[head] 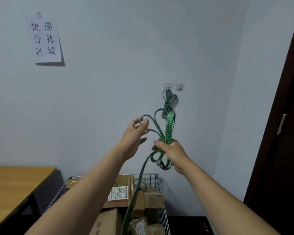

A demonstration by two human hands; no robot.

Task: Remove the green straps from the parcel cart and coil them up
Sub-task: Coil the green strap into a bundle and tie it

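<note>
A green strap [169,128] is bunched into several loops, and my right hand [171,152] is closed around that bundle in front of the wall. One loop runs left to my left hand [137,131], which pinches it between thumb and fingertips. A loose tail of the same strap [136,192] hangs down into the wire parcel cart [157,182]. Another green strap [167,100], tied into a coil, hangs from a clear wall hook [167,86].
The cart holds several cardboard parcels [120,192]. A second clear hook [180,87] sits beside the first, bare. A wooden table [15,184] stands at the left, a dark door [282,133] at the right. A paper sign [43,39] hangs on the wall.
</note>
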